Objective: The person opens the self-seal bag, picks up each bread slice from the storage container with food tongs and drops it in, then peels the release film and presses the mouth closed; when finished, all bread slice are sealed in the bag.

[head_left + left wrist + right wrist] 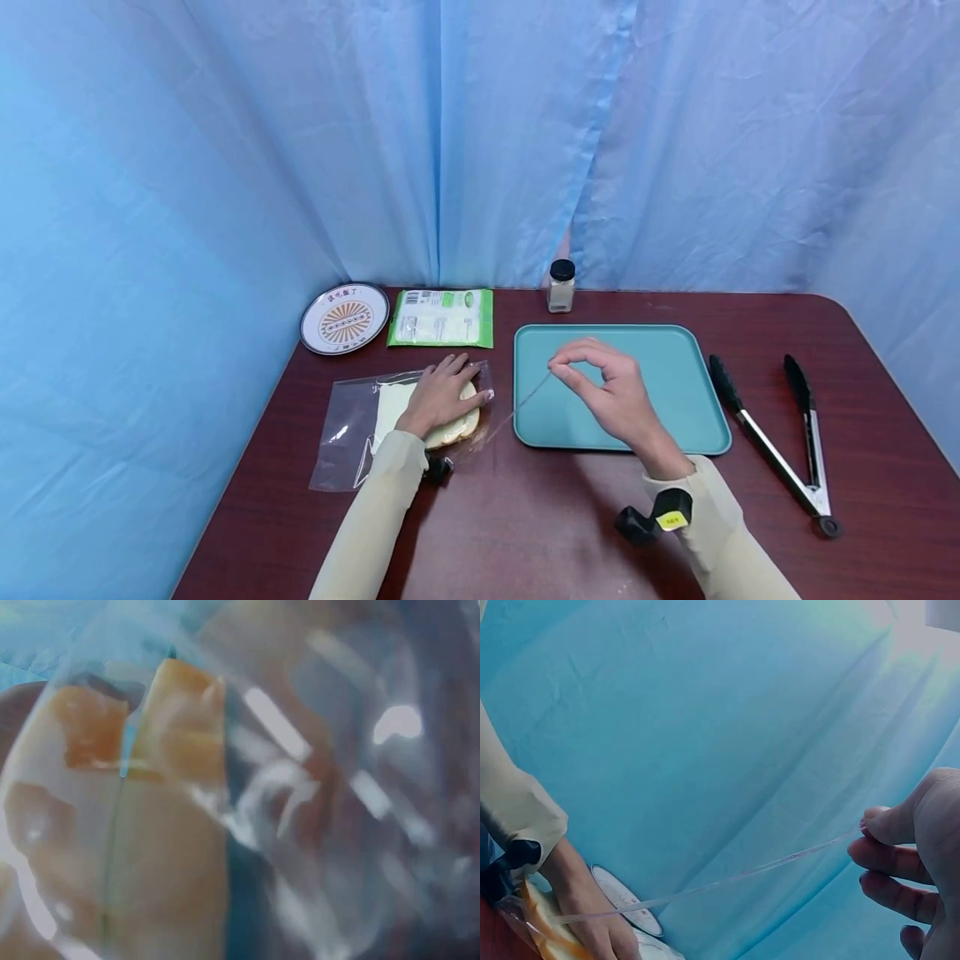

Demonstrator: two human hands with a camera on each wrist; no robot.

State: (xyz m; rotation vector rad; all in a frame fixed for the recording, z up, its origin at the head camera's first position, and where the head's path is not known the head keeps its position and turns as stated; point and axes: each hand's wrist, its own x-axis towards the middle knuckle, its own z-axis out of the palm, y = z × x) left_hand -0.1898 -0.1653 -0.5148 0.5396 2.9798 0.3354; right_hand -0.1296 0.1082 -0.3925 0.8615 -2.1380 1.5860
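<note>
Sliced bread [462, 427] lies inside a clear plastic bag [337, 437] on the left of the table. My left hand [441, 400] rests over the bread with its fingers spread. Between thumb and forefinger, my right hand [617, 390] pinches the end of a thin, clear plastic strip [742, 879]. The strip stretches taut from the bag side up to those fingertips, above the left part of the teal tray [667, 387]. Close up in the left wrist view, bread [169, 855] with brown crust shows blurred behind shiny plastic.
Behind the bag lie a patterned plate [309, 327] and a green-and-white packet [441, 321]. A small black-lidded jar [560, 293] stands behind the tray. Black-tipped metal tongs [776, 458] lie spread at the right. Blue curtains [517, 150] enclose the table [495, 533].
</note>
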